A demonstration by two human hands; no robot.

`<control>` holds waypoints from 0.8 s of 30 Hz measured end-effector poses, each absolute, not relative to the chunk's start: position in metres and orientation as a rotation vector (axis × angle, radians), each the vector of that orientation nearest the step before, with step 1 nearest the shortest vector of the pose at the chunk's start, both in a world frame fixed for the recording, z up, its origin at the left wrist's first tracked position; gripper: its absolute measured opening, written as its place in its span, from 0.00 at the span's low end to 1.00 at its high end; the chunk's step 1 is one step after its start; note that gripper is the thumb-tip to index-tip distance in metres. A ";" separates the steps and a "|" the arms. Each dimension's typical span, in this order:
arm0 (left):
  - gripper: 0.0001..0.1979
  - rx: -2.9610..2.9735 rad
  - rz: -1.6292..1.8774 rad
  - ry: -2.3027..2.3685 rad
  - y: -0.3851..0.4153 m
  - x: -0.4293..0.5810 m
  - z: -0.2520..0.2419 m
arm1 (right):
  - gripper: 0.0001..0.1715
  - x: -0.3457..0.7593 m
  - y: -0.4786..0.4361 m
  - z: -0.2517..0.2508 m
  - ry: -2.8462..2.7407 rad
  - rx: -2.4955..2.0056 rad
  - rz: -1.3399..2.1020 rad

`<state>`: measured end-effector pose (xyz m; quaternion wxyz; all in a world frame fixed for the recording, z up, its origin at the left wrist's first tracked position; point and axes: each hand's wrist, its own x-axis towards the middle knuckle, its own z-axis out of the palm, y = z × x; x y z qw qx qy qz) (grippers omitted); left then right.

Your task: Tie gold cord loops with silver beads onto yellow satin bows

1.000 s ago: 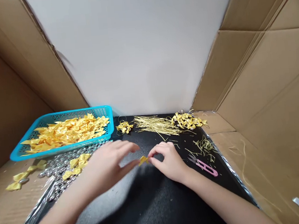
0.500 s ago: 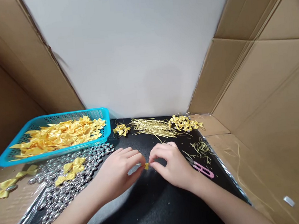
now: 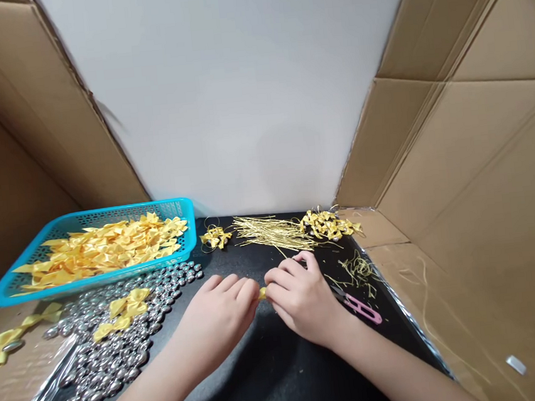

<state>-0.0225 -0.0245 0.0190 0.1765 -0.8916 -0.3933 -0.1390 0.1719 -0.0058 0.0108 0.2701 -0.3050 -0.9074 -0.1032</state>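
Note:
My left hand (image 3: 222, 315) and my right hand (image 3: 300, 298) meet over the black mat (image 3: 275, 376), fingertips pinched together on a small yellow ribbon bow (image 3: 262, 293). Only a sliver of the bow shows between the fingers. A spread of shiny silver beads (image 3: 120, 341) lies left of my left hand, with loose yellow bows (image 3: 121, 309) on top. Pink snips (image 3: 360, 308) lie just right of my right hand.
A turquoise basket (image 3: 39, 287) full of yellow bows stands at the left. Gold wire strands (image 3: 270, 232) and two small heaps of finished bows (image 3: 329, 225) lie at the back of the mat. Wire scraps (image 3: 359, 267) lie near the snips. Cardboard walls close both sides.
My hands have drawn together, and the bow, plainly visible a second ago, is now almost hidden between the pinched fingertips. The view has shifted slightly.

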 end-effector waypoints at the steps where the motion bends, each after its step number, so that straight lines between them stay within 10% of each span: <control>1: 0.12 -2.504 -0.390 -1.083 -0.024 -0.022 0.018 | 0.06 0.171 -0.006 0.009 -2.437 -0.845 -0.285; 24: 0.06 -3.056 -0.723 -1.478 -0.011 -0.035 0.016 | 0.09 0.176 0.015 0.007 -2.407 -0.846 0.975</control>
